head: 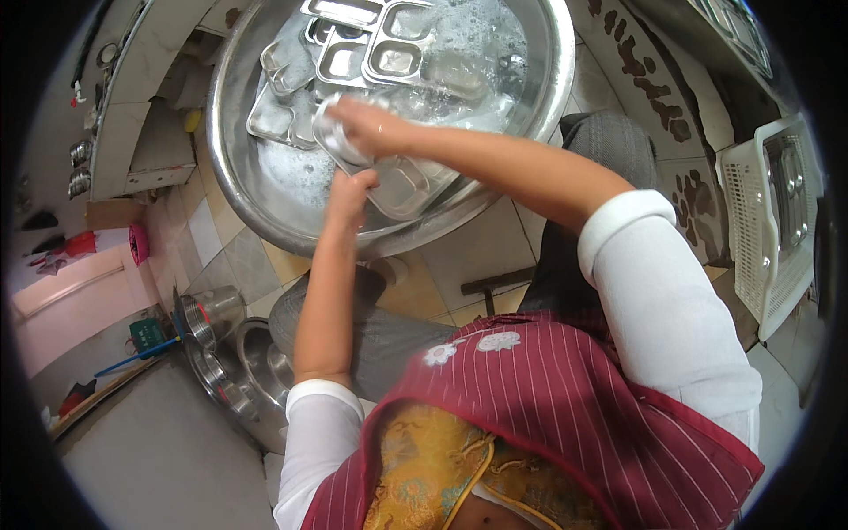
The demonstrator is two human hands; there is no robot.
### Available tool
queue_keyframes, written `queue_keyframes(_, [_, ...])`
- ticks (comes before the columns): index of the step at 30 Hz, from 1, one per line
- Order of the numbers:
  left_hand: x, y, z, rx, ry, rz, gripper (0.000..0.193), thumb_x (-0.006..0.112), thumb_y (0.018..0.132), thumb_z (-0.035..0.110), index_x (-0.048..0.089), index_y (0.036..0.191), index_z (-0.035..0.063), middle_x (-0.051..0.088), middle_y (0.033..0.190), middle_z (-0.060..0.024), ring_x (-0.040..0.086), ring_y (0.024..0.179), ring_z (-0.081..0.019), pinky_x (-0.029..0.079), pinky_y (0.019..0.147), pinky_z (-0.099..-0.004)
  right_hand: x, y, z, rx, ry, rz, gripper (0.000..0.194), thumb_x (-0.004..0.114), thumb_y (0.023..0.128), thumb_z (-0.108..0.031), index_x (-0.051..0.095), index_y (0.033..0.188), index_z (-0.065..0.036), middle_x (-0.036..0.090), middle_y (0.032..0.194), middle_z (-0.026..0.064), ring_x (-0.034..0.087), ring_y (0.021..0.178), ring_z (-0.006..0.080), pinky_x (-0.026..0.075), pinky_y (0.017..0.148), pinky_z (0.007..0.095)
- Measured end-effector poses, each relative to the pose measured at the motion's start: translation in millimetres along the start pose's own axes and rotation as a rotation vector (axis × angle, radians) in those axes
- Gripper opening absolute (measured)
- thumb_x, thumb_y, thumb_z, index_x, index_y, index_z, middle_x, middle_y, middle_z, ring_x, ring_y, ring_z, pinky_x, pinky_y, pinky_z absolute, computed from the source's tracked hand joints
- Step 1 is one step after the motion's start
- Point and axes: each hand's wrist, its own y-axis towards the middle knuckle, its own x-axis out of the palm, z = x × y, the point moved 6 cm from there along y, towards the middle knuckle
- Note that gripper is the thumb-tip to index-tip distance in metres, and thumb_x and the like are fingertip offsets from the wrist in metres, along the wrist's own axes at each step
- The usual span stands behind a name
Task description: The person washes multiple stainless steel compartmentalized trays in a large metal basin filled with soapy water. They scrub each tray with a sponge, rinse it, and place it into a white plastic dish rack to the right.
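Observation:
A compartment tray of stainless steel (399, 190) is tilted over the near side of a large round metal basin (227, 156). My left hand (351, 192) grips the tray's near left edge, thumb on top. My right hand (371, 126), blurred, presses on the tray's upper part; whether it holds a cloth or sponge I cannot tell. Foamy water (291, 169) fills the basin. Several more steel compartment trays (395, 59) lie in it, some stacked at the far side, and another tray (271, 119) rests half under suds to the left.
A white plastic basket (748, 218) holding metal trays (792, 192) stands at the right. Metal pots (215, 311) and a steel bowl (255, 344) sit on the tiled floor (245, 255) at lower left. My knees flank the basin's near side.

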Motion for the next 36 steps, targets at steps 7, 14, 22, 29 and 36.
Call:
queue_keyframes(7, [-15.8,-18.2,20.9,0.155,-0.295,0.097,0.054,0.046,0.060,-0.001,0.045,0.114,-0.0011,0.054,0.095,-0.0081,0.054,0.080,-0.0177,0.047,0.072,-0.0289,0.5,-32.7,49.3,0.592,-0.288,-0.203,0.042,0.057,0.075,-0.014,0.047,0.111,0.006,0.046,0.113,0.0246,0.046,0.108,0.0368,0.041,0.090,0.0431])
queue_keyframes(14, [-26.9,-2.1,4.7,0.178,-0.377,0.089,0.055,0.044,0.060,-0.003,0.044,0.116,-0.0029,0.053,0.102,-0.0112,0.055,0.091,-0.0230,0.047,0.080,-0.0318,-4.5,-33.2,47.9,0.554,-0.476,-0.302,0.046,0.052,0.077,-0.017,0.044,0.119,0.002,0.042,0.124,0.0244,0.040,0.116,0.0367,0.035,0.096,0.0433])
queue_keyframes(22, [-42.3,10.6,-13.5,0.216,-0.599,0.270,0.036,0.049,0.077,0.004,0.048,0.112,-0.0041,0.057,0.100,-0.0140,0.059,0.087,-0.0255,0.052,0.077,-0.0349,27.7,-61.7,59.9,0.581,-0.292,-0.313,0.048,0.056,0.075,-0.023,0.050,0.116,0.002,0.041,0.126,0.0235,0.042,0.117,0.0351,0.032,0.097,0.0459])
queue_keyframes(29, [-36.8,18.8,-39.2,0.206,-0.678,0.337,0.030,0.045,0.089,0.017,0.054,0.108,-0.0041,0.060,0.098,-0.0132,0.060,0.087,-0.0257,0.050,0.076,-0.0344,38.2,-54.9,-18.7,0.413,-0.205,-0.161,0.046,0.060,0.067,-0.012,0.052,0.111,-0.002,0.048,0.113,0.0218,0.048,0.104,0.0399,0.040,0.090,0.0432])
queue_keyframes(36, [-52.6,16.9,-10.5,0.426,-0.551,0.266,0.037,0.051,0.089,0.017,0.045,0.119,-0.0029,0.055,0.107,-0.0109,0.057,0.090,-0.0205,0.047,0.073,-0.0327,36.0,-69.6,34.4,0.181,-0.502,-0.417,0.034,0.068,0.063,-0.013,0.064,0.096,-0.008,0.054,0.100,0.0185,0.051,0.093,0.0330,0.045,0.081,0.0410])
